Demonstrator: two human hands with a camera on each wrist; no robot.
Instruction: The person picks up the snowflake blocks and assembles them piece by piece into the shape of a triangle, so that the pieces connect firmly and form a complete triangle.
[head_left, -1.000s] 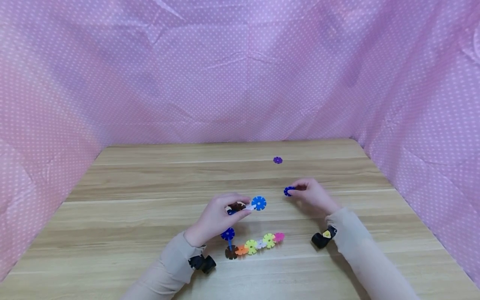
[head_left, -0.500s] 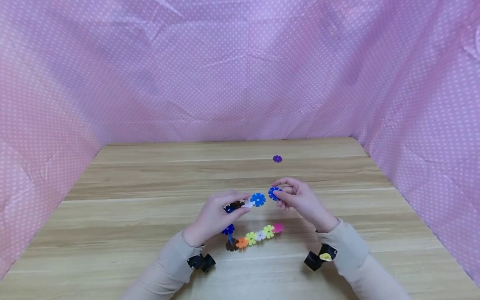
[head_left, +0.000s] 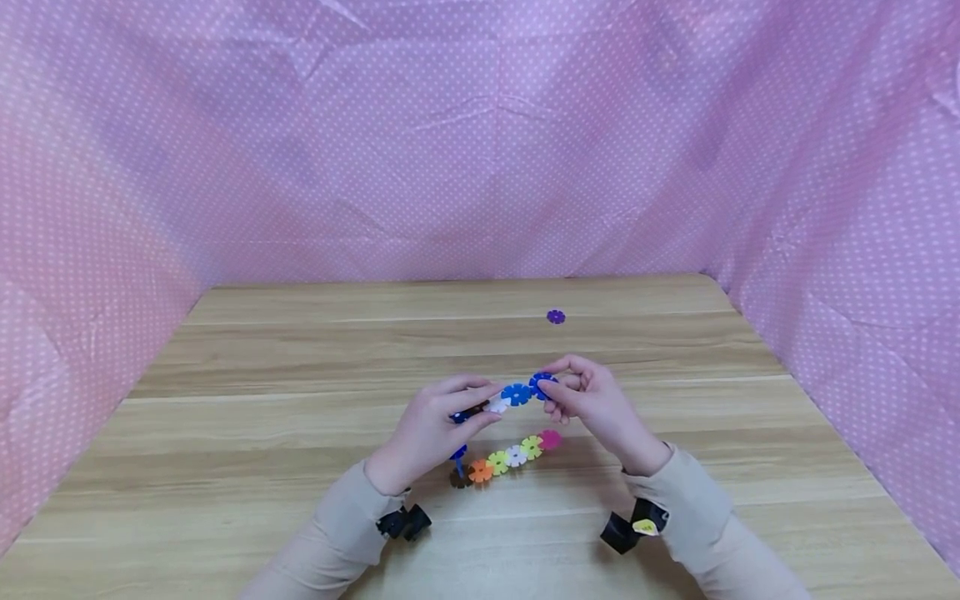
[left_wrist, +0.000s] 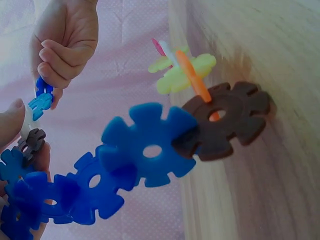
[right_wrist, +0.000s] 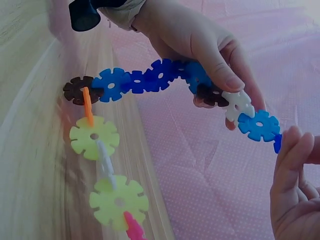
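Note:
My left hand pinches a chain of interlocking snowflake discs near its upper end, at a white disc and a brown one. A light blue disc sticks out past the white one. Between thumb and fingers of my right hand is a dark blue disc, its edge against the light blue disc; whether the slots are engaged, I cannot tell. From the left hand the chain runs down through several blue discs to a brown disc, then orange, yellow, white, yellow and pink.
A loose purple disc lies toward the back of the wooden table. Pink dotted cloth hangs behind the table and along both sides. Each wrist carries a black camera.
The right hand has come leftward with the dark blue disc until it meets the light blue one. The chain's lower row has shifted slightly away from me; the left hand stays nearly still.

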